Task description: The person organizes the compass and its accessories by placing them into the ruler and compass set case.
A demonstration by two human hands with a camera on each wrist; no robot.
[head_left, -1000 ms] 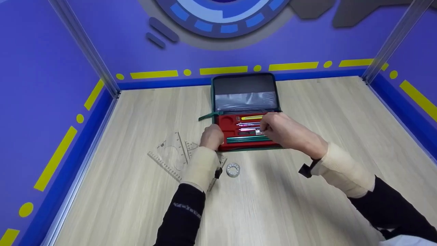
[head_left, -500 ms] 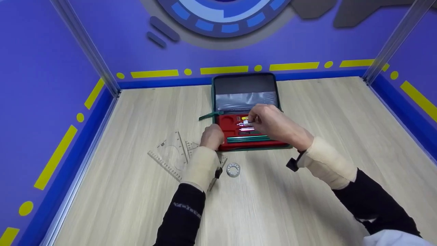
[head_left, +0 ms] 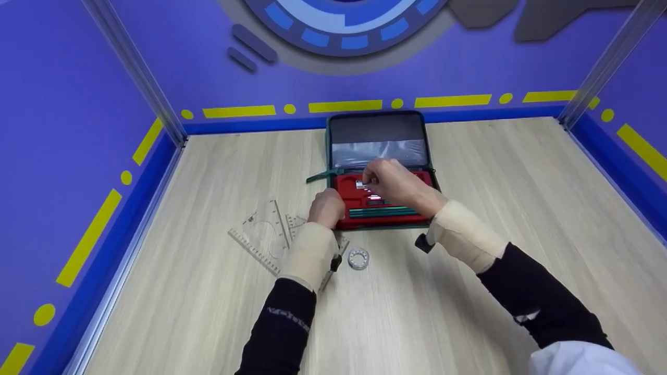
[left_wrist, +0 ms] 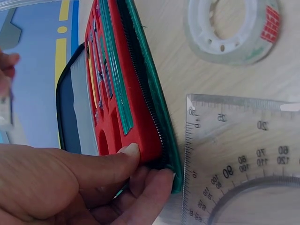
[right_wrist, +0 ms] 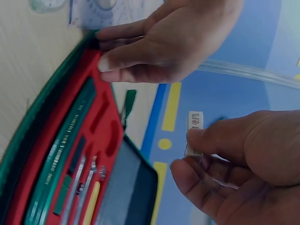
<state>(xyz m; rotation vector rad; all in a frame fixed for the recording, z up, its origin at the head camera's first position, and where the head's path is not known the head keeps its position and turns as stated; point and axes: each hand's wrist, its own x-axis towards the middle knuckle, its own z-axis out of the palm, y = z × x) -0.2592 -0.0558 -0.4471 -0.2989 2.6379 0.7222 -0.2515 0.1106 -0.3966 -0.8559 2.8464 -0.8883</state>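
An open zip case (head_left: 376, 127) with a red tray (head_left: 346, 182) lies at the back of the table. My left hand (head_left: 327, 208) grips its near left corner. In the left wrist view the thumb presses the red tray (left_wrist: 149, 145), with fingers curled at the green cover (left_wrist: 154, 89). Over the tray's left part, my right hand (head_left: 393, 182) pinches a small clear piece with a white printed label (right_wrist: 195, 123) between thumb and fingers; its kind cannot be made out. Green pencils (right_wrist: 63, 154), two slim metal compasses or pens (right_wrist: 84, 187) and a yellow stick (right_wrist: 92, 204) sit in slots.
Clear set squares (head_left: 255, 245), one with a protractor scale, lie left of and partly beneath the left forearm. A roll of clear tape (head_left: 358, 259) rests in front of the case. A green strap (head_left: 324, 175) sticks out leftward. Blue panels (head_left: 292, 83) enclose the table.
My right hand has moved left across the tray with the small labelled piece, from the middle slots to the upper left part. My left hand keeps its grip on the corner.
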